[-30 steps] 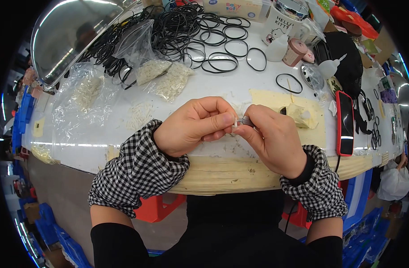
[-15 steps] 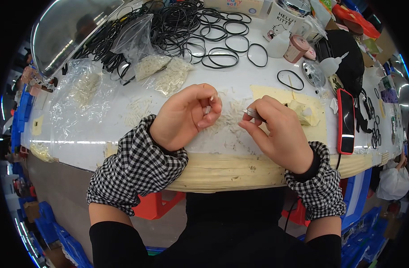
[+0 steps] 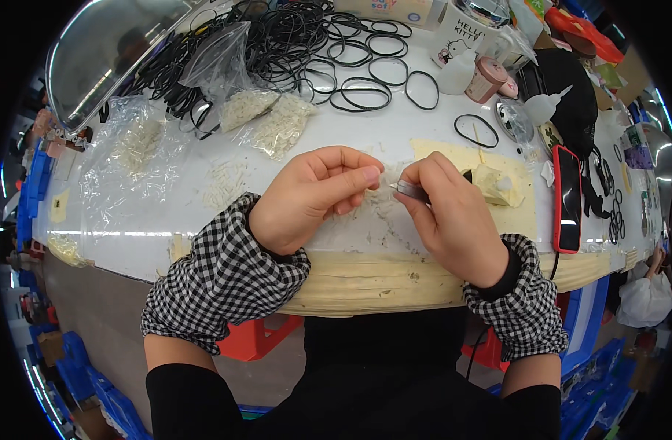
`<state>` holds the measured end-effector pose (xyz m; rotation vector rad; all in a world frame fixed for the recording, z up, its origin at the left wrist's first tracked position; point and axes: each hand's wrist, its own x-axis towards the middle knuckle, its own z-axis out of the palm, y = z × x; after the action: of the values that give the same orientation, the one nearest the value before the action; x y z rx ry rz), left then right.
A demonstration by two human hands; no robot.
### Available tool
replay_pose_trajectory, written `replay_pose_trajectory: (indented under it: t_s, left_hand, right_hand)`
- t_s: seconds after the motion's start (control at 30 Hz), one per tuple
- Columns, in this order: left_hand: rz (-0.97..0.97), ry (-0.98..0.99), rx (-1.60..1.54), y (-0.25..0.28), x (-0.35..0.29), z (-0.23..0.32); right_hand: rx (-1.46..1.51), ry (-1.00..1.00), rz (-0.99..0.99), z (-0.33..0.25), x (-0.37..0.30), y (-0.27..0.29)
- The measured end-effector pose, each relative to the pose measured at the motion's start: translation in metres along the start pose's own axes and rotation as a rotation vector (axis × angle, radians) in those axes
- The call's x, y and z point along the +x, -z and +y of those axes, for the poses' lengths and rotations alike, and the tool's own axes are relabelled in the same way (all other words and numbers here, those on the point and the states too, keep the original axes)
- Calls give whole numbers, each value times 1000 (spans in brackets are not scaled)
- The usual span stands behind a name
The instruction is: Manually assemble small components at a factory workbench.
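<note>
My left hand (image 3: 310,191) hovers over the table's near part, thumb pressed to the index finger and the other fingers curled; what it pinches is hidden. Facing it, my right hand (image 3: 457,220) grips a small silver pointed tool (image 3: 411,191) between thumb and fingers, its tip toward the left fingertips. A short gap separates the hands. Under and between them lie scattered small whitish slivers (image 3: 380,213) on the white tabletop. More slivers (image 3: 226,183) are spread left of my left hand. Clear bags (image 3: 281,128) packed with similar pieces sit just beyond it.
Black rubber-like loops (image 3: 361,97) heap at the back. An open clear bag (image 3: 130,147) lies left. On the right are a yellow sheet (image 3: 515,209), a crumpled yellow lump (image 3: 497,185), a red-cased phone (image 3: 568,198), a mug (image 3: 457,37) and a squeeze bottle (image 3: 547,108). Tape covers the front edge (image 3: 380,282).
My left thumb has closed over the index finger, covering the small pale bits seen in that hand before. The left fingertips have moved right, toward the tool; my right hand has shifted slightly left.
</note>
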<state>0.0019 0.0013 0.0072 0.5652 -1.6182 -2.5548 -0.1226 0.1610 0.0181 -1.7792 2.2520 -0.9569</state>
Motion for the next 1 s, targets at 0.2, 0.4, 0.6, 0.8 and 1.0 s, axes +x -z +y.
replay_pose_trajectory:
  t_s: [0.2, 0.4, 0.6, 0.8, 1.0]
  left_hand:
    - [-122, 70, 32, -2, -3, 1]
    - [-103, 63, 3, 0, -2, 0]
    - [-122, 30, -74, -3, -1, -2]
    - [-193, -8, -190, -1, -1, -4]
    - [-206, 31, -234, -1, 1, -4]
  right_hand:
    - [79, 67, 118, -5, 1, -2]
    - [-69, 220, 207, -3, 0, -3]
    - [106, 126, 195, -7, 1, -3]
    - [270, 54, 156, -14, 3, -2]
    - [104, 83, 137, -9, 4, -1]
